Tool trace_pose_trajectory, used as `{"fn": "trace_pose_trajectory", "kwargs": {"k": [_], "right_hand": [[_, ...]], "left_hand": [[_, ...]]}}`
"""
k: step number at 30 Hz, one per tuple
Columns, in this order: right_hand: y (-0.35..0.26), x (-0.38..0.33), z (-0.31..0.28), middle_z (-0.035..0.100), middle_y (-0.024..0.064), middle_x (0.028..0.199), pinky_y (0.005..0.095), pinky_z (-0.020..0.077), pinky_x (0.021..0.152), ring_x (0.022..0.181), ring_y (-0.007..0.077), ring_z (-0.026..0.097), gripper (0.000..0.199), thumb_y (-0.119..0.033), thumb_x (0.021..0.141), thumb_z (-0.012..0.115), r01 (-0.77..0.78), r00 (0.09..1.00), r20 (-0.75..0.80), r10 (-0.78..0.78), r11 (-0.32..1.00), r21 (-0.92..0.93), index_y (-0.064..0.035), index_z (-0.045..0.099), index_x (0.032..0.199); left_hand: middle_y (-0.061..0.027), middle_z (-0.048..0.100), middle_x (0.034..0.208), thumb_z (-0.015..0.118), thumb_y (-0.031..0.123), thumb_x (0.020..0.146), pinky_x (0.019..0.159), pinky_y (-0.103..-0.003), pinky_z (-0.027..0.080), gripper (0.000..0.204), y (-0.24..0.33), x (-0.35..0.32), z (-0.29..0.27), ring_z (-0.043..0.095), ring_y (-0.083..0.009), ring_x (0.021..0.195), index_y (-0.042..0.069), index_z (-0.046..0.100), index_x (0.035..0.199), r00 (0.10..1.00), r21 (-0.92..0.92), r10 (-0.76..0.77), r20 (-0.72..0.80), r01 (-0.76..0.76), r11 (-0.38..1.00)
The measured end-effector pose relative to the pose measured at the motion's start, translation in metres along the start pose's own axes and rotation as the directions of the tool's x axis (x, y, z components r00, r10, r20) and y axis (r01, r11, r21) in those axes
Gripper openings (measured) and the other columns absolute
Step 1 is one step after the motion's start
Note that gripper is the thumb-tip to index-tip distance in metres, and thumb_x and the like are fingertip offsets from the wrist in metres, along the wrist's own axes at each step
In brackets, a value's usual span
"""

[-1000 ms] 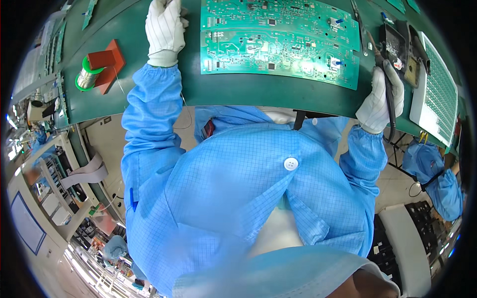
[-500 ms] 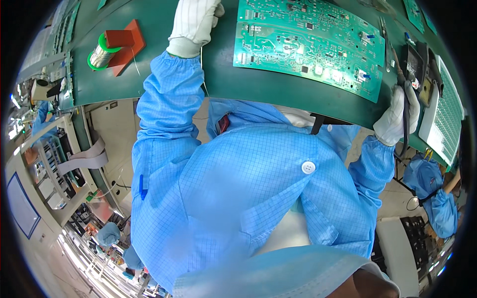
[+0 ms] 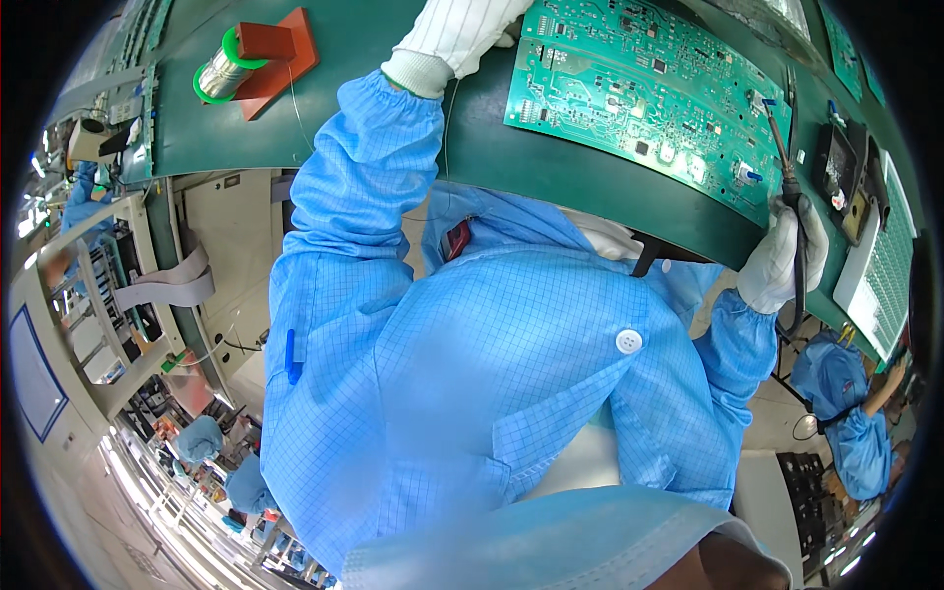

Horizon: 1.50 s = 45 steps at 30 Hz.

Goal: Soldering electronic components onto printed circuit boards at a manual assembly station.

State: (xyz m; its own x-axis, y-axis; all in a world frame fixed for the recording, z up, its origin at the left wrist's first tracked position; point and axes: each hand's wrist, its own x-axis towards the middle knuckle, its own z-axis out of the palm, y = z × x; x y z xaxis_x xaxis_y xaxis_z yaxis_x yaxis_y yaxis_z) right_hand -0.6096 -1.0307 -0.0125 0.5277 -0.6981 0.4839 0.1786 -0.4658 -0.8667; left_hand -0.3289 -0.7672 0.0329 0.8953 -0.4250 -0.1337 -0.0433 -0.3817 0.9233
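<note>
My right hand (image 3: 772, 261), in a white glove, grips a soldering iron (image 3: 798, 231) by its dark handle. Its thin tip points away from me, over the right edge of a green circuit board (image 3: 629, 108), by a blue-shafted part (image 3: 764, 101). My left hand (image 3: 462, 34), in a striped white glove, is at the top edge of the view beside the board's far left corner. Thin solder wire (image 3: 450, 123) hangs from that glove; the fingers look closed on it, though their tips are cut off. The board lies flat on the green bench mat (image 3: 393, 25).
A solder spool (image 3: 224, 76) on a red stand (image 3: 285, 59) sits at the left, its wire trailing over the bench edge. Right of the board are a black holder (image 3: 841, 167) and a pale perforated tray (image 3: 880, 251). Other people in blue work further off.
My left hand has moved right and away from me, toward the board. The soldering iron has swung up in my right hand, its tip now reaching over the board's right edge.
</note>
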Motion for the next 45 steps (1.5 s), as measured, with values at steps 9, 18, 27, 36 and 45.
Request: {"fn": "trace_pose_trajectory", "kwargs": {"k": [9,18,27,36,45], "right_hand": [[0.004,0.0,-0.001,0.071,0.0243,0.103,0.0335,0.0594,0.082,0.087,0.0226,0.072,0.025,0.003,0.094,0.064,0.046,0.999,-0.03,-0.046,0.999,0.0,0.0064,0.063,0.118],[0.007,0.001,-0.002,0.07,0.0227,0.103,0.0367,0.0596,0.081,0.087,0.0239,0.07,0.025,-0.002,0.095,0.061,0.03,0.987,-0.156,-0.031,1.0,-0.011,0.006,0.062,0.119],[0.009,0.003,-0.006,0.069,0.0225,0.105,0.0382,0.0594,0.08,0.09,0.0241,0.069,0.028,-0.005,0.096,0.06,0.042,0.991,-0.124,-0.042,0.999,-0.002,0.0052,0.06,0.122],[0.011,0.002,-0.006,0.067,0.0244,0.109,0.0404,0.0613,0.082,0.089,0.0248,0.069,0.026,-0.001,0.096,0.061,0.035,0.99,-0.137,-0.028,0.998,0.053,0.0066,0.059,0.121],[0.007,0.003,-0.002,0.069,0.0236,0.106,0.0371,0.0593,0.082,0.088,0.0237,0.07,0.025,0.0,0.095,0.062,0.026,0.987,-0.159,-0.017,0.998,0.057,0.0068,0.061,0.119]], "left_hand": [[-0.0123,0.059,0.092,0.066,0.019,0.094,0.064,-0.033,0.053,0.03,-0.013,0.005,-0.005,0.061,-0.0176,0.074,-0.002,0.05,0.109,0.981,-0.007,0.154,0.12,-0.155,0.988],[-0.0111,0.055,0.096,0.065,0.014,0.094,0.064,-0.03,0.053,0.029,-0.017,-0.005,-0.025,0.061,-0.0161,0.074,-0.004,0.048,0.109,0.806,0.041,0.534,0.257,-0.561,0.827],[-0.0174,0.064,0.119,0.065,0.008,0.092,0.064,-0.028,0.053,0.025,-0.008,-0.022,-0.023,0.062,-0.0149,0.079,0.0,0.043,0.103,0.961,-0.223,0.204,0.189,-0.16,0.961],[-0.0201,0.061,0.126,0.063,0.003,0.092,0.067,-0.028,0.055,0.027,-0.012,-0.02,-0.022,0.062,-0.0156,0.086,0.0,0.04,0.105,0.958,-0.344,0.187,0.216,-0.104,0.933],[-0.0151,0.065,0.12,0.066,0.003,0.089,0.066,-0.027,0.054,0.026,-0.005,-0.022,-0.021,0.063,-0.0144,0.085,-0.001,0.047,0.106,0.977,-0.311,0.139,0.159,-0.084,0.947]]}}
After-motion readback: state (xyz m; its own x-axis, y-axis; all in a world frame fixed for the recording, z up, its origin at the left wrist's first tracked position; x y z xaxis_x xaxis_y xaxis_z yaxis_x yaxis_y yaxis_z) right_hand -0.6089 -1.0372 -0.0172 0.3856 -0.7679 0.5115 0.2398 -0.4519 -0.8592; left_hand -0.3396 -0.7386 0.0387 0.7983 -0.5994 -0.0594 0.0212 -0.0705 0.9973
